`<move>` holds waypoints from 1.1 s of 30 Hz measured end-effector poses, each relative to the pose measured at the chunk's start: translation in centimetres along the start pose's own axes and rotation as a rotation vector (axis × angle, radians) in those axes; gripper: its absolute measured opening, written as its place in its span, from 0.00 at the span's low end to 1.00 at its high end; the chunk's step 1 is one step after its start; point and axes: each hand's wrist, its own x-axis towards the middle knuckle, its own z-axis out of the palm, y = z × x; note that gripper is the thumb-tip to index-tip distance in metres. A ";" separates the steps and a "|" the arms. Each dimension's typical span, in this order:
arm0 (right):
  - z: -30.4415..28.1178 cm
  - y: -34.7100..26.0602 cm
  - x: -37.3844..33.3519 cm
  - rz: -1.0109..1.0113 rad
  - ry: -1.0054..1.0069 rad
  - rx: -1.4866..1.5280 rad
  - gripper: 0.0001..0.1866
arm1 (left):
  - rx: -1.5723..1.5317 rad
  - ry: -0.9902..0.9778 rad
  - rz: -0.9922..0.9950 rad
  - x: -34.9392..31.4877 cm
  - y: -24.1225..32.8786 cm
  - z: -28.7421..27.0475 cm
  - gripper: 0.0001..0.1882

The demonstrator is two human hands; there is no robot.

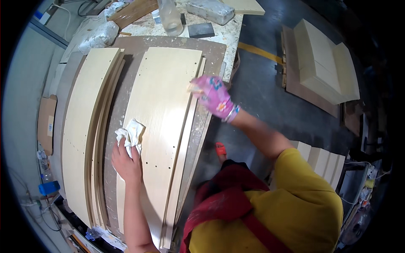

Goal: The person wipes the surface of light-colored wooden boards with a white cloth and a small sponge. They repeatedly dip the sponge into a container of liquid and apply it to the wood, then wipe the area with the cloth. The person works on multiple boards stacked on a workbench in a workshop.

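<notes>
My bare left hand (126, 162) is closed on a crumpled white cloth (133, 131), resting at the left edge of a long pale wooden board (160, 101). The board has small drilled holes near its ends and lies on at least one more board. In a pink flowered glove, my right hand (213, 97) is at the board's right edge, toward the far end. Its fingers are bent and slightly blurred around a small pale piece whose kind I cannot make out.
A stack of similar boards (90, 105) lies on the left of the worktable (116, 84). At the back are a clear plastic bottle (170, 19), a dark grey block (201, 30) and a wrapped package (211, 10). Pale panels (320, 59) are stacked on the floor at right.
</notes>
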 end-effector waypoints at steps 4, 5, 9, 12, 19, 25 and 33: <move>-0.6 5.9 4.0 0.142 0.078 -0.035 0.17 | 0.035 -0.039 -0.031 0.3 0.6 -0.3 0.23; -0.6 6.9 4.1 0.244 0.116 0.028 0.18 | 0.031 -0.039 -0.031 0.4 0.7 -0.2 0.23; -2.1 7.6 5.3 0.428 0.063 0.276 0.20 | 0.030 -0.039 -0.045 0.2 0.6 -0.2 0.22; -2.3 7.7 5.5 0.394 -0.005 0.250 0.20 | 0.030 -0.023 -0.028 0.2 0.5 0.0 0.22; -3.0 5.0 4.9 0.307 -0.140 0.257 0.17 | 0.043 -0.018 -0.033 0.0 0.1 0.2 0.23; -2.1 6.6 5.5 0.338 -0.119 0.214 0.19 | 0.045 -0.015 -0.036 0.3 0.1 0.3 0.23; -2.3 6.9 5.8 0.394 -0.081 0.381 0.19 | 0.050 -0.007 -0.049 0.0 0.0 0.2 0.23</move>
